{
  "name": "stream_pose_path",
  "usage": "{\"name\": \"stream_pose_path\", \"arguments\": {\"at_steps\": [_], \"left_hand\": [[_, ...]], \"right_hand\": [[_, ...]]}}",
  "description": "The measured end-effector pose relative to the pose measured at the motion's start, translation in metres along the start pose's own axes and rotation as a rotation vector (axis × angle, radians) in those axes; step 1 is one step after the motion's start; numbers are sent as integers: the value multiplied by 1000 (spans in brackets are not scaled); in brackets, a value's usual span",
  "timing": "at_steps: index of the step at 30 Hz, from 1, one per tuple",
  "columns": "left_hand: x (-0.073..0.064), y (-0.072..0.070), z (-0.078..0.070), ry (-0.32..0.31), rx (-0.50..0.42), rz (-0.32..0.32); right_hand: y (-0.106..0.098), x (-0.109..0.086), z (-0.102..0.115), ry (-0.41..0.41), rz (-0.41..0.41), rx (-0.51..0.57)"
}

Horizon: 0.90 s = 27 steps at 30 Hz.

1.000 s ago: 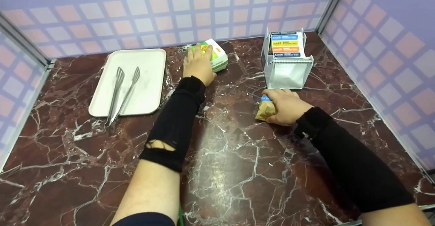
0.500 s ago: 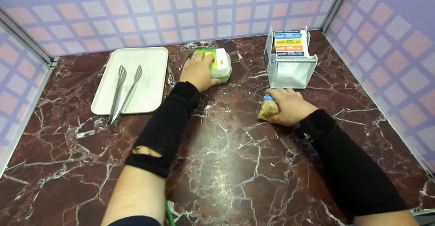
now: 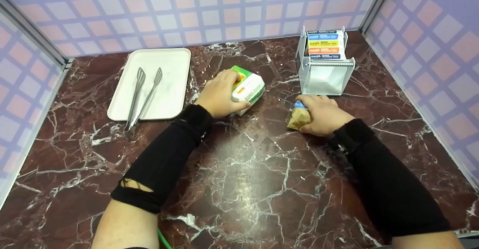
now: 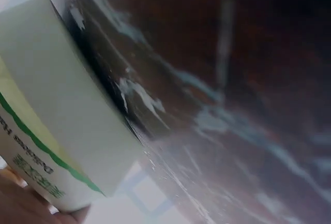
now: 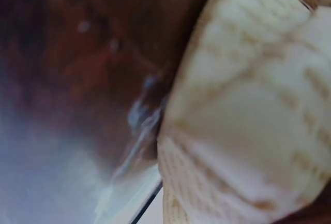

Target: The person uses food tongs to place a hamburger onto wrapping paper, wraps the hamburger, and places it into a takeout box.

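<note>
My left hand (image 3: pixel 219 95) grips a green-and-white cardboard burger box (image 3: pixel 251 88), fingers over its top and thumb along the near side. Close up in the left wrist view, the box's plain side and printed green edge (image 4: pixel 46 151) stand over the marble, with fingers at the lower corner. My right hand (image 3: pixel 322 116) holds a bundle wrapped in tan printed paper (image 3: pixel 299 118), a blue label (image 3: pixel 299 105) at its far end. Folds of this paper wrap (image 5: pixel 248 105) fill much of the right wrist view. The palm hides the bundle's right part.
A white tray (image 3: pixel 176 91) lies at the left, with metal tongs (image 3: pixel 135 99) on it, their joined end past its front edge. Just beyond my right hand stands a label dispenser (image 3: pixel 325 78) with several coloured rolls. Tiled-pattern panels (image 3: pixel 209 13) border the dark marble table (image 3: pixel 239 181).
My left hand has drawn the burger box nearer and slightly right, turning it on the way. The right hand stays on the wrapped bundle. The whole head view has shifted slightly.
</note>
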State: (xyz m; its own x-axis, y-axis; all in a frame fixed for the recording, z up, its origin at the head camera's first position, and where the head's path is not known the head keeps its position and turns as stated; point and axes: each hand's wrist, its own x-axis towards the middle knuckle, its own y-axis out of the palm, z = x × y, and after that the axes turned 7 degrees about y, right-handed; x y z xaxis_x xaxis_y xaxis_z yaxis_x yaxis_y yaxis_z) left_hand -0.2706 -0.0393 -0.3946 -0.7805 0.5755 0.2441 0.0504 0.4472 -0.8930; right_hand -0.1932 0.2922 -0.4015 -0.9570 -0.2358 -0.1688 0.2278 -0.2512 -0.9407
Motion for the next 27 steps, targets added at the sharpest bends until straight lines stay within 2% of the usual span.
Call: {"name": "stream_pose_path", "arguments": {"at_steps": [6,14,16,19,22,24,27], "left_hand": [[-3,-3,3,30,-148,-7],[-3,-17,7,-37,-385,3],[-2,-22,8,-47,-413,-4],[-2,-29,11,-37,-408,-21],[-1,-35,10,-8,-356,-54],[0,-39,7,25,-290,-82],[0,-43,1,106,-160,-112]], "right_hand": [[1,1,-1,7,-2,5],[2,1,0,8,-5,10],[2,1,-1,7,-5,7],[2,1,0,4,-6,4],[1,0,0,-2,-9,6],[1,-1,1,-6,-15,5],[0,-2,2,-9,-20,1]]}}
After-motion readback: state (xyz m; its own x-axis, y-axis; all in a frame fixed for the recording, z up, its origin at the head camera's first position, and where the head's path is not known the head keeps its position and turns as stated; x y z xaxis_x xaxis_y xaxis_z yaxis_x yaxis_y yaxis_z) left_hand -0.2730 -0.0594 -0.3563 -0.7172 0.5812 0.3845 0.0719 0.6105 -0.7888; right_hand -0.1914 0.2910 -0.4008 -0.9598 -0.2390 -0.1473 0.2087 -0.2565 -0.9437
